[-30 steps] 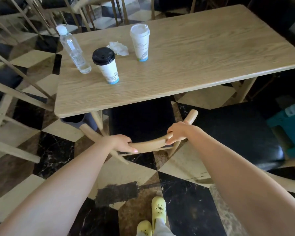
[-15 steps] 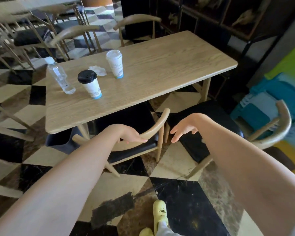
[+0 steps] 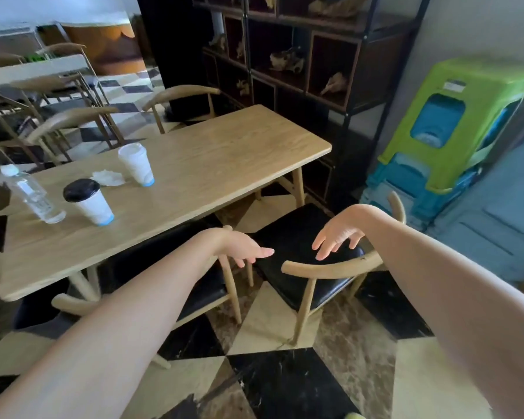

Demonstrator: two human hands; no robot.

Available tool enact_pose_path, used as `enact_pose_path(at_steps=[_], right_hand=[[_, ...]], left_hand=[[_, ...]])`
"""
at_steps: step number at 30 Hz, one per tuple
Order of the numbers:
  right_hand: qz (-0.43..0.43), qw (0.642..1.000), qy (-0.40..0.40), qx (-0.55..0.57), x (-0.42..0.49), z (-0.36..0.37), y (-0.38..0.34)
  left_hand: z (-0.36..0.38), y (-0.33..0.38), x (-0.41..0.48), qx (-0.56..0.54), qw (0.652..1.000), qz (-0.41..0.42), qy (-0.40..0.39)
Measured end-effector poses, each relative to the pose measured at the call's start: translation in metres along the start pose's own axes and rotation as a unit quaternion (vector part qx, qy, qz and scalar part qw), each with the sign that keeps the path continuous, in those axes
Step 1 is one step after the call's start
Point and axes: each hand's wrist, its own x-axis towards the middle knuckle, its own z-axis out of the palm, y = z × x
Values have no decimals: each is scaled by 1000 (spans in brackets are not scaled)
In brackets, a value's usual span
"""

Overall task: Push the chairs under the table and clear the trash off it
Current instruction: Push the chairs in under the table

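Note:
A light wooden table (image 3: 224, 158) carries a water bottle (image 3: 32, 196), a black-lidded paper cup (image 3: 89, 202), a white-lidded cup (image 3: 136, 164) and a crumpled tissue (image 3: 108, 178). One black-seated chair (image 3: 200, 294) is tucked under the table's near edge. A second chair (image 3: 330, 267) stands out from the table at the right. My left hand (image 3: 244, 247) hovers open between the two chairs. My right hand (image 3: 336, 232) is open just above the second chair's curved backrest, touching nothing.
Two more chairs (image 3: 179, 98) stand at the table's far side. A dark shelf unit (image 3: 300, 55) rises behind the table. Stacked green and blue plastic stools (image 3: 442, 128) sit at the right. Other tables and chairs (image 3: 28, 86) fill the back left.
Both hands let go of the first chair's backrest, now under the table. My view and both hands swung right to the second chair.

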Motion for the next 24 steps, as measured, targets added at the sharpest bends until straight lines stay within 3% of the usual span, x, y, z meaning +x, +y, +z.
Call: enact_pose_path(at_steps=[9,14,19,24], right_hand=[[-42,994,-45,-92,26,-8,128],[-73,985,-63,-142,46,-10,177],[-113,980,-18,-165,67,-7,211],[-178,965,118,-151,82,6,232]], left_hand=[[51,120,64,-61,998,-1,-12],[77,159,99,-5,1000,-10,-13],[100,164,134,-15,998,7,61],[124,170,156,-5,974,15,226]])
